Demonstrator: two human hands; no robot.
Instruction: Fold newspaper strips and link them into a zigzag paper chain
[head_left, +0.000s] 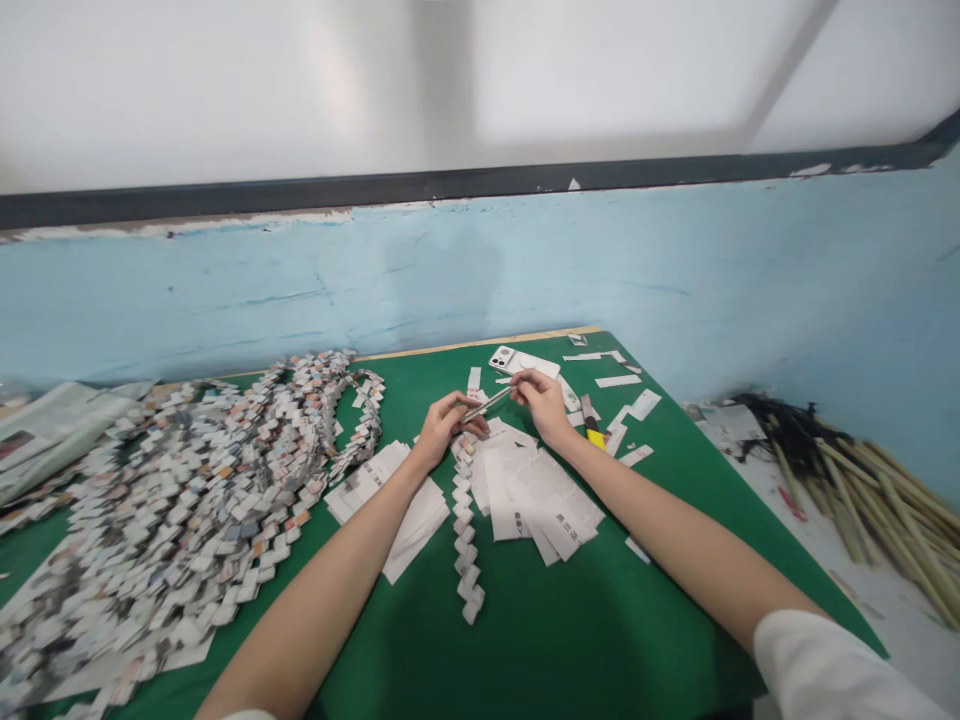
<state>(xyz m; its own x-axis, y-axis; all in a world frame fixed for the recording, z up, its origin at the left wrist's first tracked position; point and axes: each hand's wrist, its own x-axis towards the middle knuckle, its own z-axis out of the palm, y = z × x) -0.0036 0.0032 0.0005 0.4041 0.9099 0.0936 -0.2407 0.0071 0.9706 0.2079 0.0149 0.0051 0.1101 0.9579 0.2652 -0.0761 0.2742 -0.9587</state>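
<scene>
Between my two hands stretches a narrow folded paper strip (495, 399). My left hand (448, 425) pinches its lower end, and my right hand (538, 400) grips the upper end with thumb and fingertips. From under my left hand a short zigzag chain of folded paper (465, 540) runs down the green table toward me. Printed paper sheets (536, 490) lie fanned below my right hand. Another stack of paper sheets (412, 525) sits under my left forearm.
A large heap of folded paper chains (217, 500) covers the table's left side. Behind my right hand lies a white phone (523, 361). A yellow-and-black cutter (594, 430) rests among paper scraps (619, 381). Bamboo poles (877, 490) lie on the floor at right.
</scene>
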